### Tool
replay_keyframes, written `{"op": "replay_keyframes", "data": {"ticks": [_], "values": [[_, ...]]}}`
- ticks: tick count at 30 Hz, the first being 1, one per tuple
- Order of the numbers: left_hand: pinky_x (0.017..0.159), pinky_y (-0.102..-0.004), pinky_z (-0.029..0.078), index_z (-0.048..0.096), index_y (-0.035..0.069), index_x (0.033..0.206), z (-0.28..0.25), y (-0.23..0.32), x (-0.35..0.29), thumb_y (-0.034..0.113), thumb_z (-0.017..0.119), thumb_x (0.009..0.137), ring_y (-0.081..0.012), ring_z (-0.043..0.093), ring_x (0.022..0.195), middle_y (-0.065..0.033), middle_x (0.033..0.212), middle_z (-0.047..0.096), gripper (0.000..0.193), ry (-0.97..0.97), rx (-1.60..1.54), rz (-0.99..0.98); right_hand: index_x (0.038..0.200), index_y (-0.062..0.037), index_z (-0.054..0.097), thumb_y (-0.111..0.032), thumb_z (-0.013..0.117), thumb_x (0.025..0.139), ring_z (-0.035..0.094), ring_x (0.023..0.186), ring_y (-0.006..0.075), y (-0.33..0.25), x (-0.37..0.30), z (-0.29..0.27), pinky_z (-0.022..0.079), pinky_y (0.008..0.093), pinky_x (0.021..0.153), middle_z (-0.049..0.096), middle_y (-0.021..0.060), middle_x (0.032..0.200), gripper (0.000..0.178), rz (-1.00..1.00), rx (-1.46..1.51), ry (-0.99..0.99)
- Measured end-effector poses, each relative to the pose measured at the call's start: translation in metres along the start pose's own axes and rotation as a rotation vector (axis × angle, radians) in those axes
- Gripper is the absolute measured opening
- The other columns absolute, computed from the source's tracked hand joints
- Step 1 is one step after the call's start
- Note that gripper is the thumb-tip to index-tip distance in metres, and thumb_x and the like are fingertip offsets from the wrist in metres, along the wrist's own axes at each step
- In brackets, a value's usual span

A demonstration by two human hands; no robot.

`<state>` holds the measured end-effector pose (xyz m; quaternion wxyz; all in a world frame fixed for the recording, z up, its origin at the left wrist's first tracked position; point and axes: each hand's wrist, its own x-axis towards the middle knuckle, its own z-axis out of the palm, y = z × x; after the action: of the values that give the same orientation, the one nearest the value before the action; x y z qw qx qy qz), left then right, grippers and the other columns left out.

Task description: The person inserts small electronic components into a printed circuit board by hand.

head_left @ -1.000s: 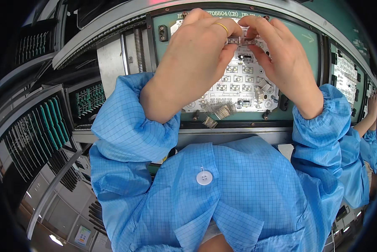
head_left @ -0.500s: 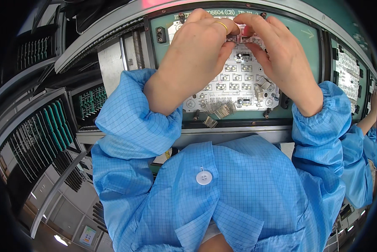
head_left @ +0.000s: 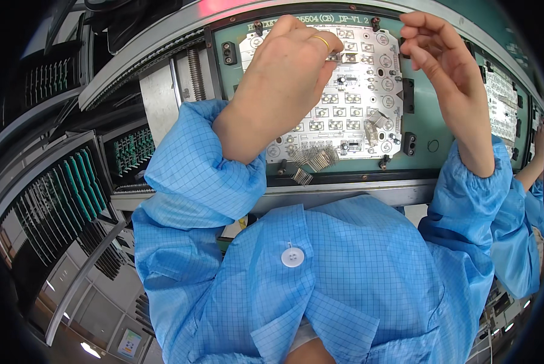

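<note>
A white circuit board (head_left: pixel 378 87) with rows of small square parts lies in a green carrier plate (head_left: pixel 432 124). My left hand (head_left: pixel 284 76), with a ring on one finger, rests over its upper left part. The thumb and fingers are closed at the board's upper rows; whatever is between them is hidden. Off the right edge of the board hovers my right hand (head_left: pixel 457 76), fingers loosely bent and apart from the thumb, nothing visible in it. Loose bundles of thin metal pins (head_left: pixel 320 158) lie at the board's lower edge, and another small pin bundle (head_left: pixel 374 124) lies farther right on it.
A metal rail (head_left: pixel 357 195) runs along the near side. Racks of upright green boards (head_left: pixel 71 182) stand at left. Beyond my right arm is another carrier with a white board (head_left: pixel 501 103), and another person's hand (head_left: pixel 542 142) at the far right.
My right hand has lifted away from the upper part of the board and moved right, past its edge, its fingers loosening. The left hand stays nearly in place.
</note>
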<state>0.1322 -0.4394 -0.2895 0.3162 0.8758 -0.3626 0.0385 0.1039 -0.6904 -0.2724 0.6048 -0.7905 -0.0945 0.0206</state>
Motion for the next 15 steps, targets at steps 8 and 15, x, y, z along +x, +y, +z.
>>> {"op": "replay_keyframes", "data": {"ticks": [8, 15], "values": [[0.086, -0.0381, 0.051, 0.071, 0.005, 0.107, 0.003, 0.001, -0.003, 0.008, 0.076, 0.082, -0.0302, 0.060, 0.098, -0.0107, 0.098, 0.070, 0.026, 0.037, 0.033, 0.013, 0.115, -0.0023, 0.067, 0.002, 0.067, 0.089, 0.069, 0.089, 0.0152, 0.009, -0.005, 0.002, 0.054, 0.0272, 0.072, 0.071, 0.0056, 0.099, 0.027, 0.101, -0.089, 0.007], [0.089, -0.0384, 0.050, 0.067, 0.004, 0.111, 0.014, 0.054, -0.016, 0.009, 0.076, 0.080, -0.0324, 0.055, 0.105, -0.0127, 0.111, 0.061, 0.033, -0.039, -0.056, 0.076, 0.112, 0.0006, 0.068, 0.000, 0.070, 0.088, 0.063, 0.085, 0.0164, 0.001, -0.001, 0.006, 0.050, 0.0293, 0.075, 0.066, 0.0082, 0.101, 0.024, -0.049, -0.455, -0.092]]}}
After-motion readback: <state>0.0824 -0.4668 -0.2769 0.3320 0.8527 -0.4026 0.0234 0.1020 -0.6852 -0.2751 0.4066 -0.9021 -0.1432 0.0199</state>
